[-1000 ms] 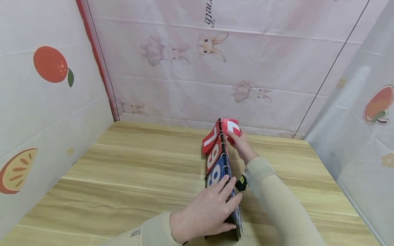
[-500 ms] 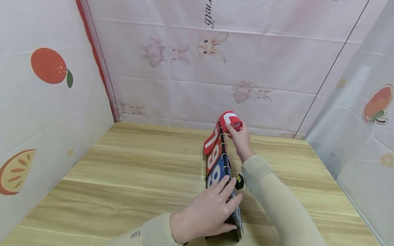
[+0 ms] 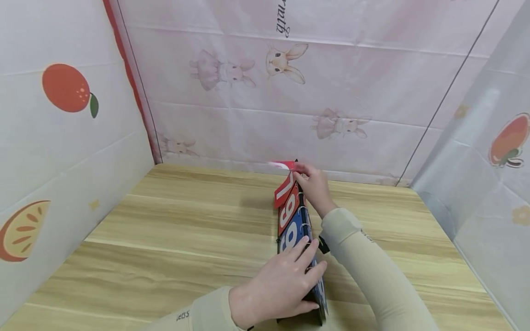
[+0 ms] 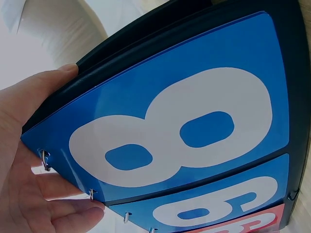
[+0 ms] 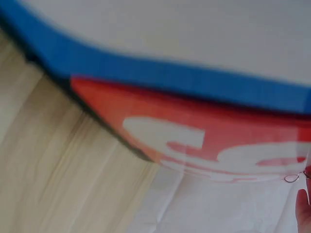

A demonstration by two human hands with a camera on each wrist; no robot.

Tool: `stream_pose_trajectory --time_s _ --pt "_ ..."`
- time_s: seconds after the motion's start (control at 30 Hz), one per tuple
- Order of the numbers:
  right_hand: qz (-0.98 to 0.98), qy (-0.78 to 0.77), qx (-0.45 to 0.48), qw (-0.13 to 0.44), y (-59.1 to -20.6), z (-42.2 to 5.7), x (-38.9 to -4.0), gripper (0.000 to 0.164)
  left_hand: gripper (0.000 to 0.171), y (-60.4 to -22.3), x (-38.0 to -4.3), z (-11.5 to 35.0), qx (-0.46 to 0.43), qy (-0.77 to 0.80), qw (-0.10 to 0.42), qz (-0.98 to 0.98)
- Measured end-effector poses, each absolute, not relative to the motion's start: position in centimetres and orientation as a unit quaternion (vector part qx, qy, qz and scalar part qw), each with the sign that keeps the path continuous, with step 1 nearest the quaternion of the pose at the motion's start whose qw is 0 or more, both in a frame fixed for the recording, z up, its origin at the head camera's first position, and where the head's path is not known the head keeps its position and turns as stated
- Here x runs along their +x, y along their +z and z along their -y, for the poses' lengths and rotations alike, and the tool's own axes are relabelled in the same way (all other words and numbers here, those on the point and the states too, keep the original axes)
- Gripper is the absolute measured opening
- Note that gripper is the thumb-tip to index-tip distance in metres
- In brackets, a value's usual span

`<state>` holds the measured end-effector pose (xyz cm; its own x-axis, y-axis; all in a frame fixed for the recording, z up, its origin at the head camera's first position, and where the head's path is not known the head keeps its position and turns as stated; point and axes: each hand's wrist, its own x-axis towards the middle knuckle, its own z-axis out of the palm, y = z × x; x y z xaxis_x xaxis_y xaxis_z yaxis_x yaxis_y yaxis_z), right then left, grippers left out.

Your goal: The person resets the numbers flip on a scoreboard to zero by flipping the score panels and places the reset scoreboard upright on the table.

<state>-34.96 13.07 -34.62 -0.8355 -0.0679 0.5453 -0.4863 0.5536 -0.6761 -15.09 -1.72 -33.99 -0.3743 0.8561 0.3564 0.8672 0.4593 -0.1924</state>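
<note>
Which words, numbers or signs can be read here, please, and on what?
"8": nearest blue card
"9", rings uppermost: second blue card
"9": red card beside it
"7", probably: farther red card
Too blurred: raised red card; cards in right-wrist view
Too small: lettering on sleeves
Cut off, unclear: sideways word on back wall

From head: wide, looking forward and down along the flip scoreboard point(image 3: 291, 225) to the rabbit-print backdrop point(image 3: 256, 133). From left wrist: close in, tilted, facing the blue 8 card point(image 4: 177, 126). From right wrist: nearer still, skimming a blue-bordered card point(image 5: 180, 48), red card point(image 5: 209, 131) beyond. Shared by head and left wrist: left hand point(image 3: 279, 285), flip scoreboard.
</note>
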Motion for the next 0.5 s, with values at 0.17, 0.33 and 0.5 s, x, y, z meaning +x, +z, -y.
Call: stream_pose_trajectory --time_s 0.17,0.33,0.5 --pt "0.883 0.332 0.222 0.247 -34.6 -13.3 -35.2 0.013 0.067 -34.0 -15.1 1.7 -0.518 -0.01 0.212 0.829" --pt "0.912 0.217 0.272 0.217 -33.5 -13.5 -35.4 0.014 0.067 -34.0 -15.1 1.7 -0.519 -0.012 0.216 0.827" --pt "0.921 0.156 0.302 0.192 -33.0 -13.6 -35.8 0.015 0.066 -34.0 -15.2 1.7 -0.52 -0.013 0.206 0.829"
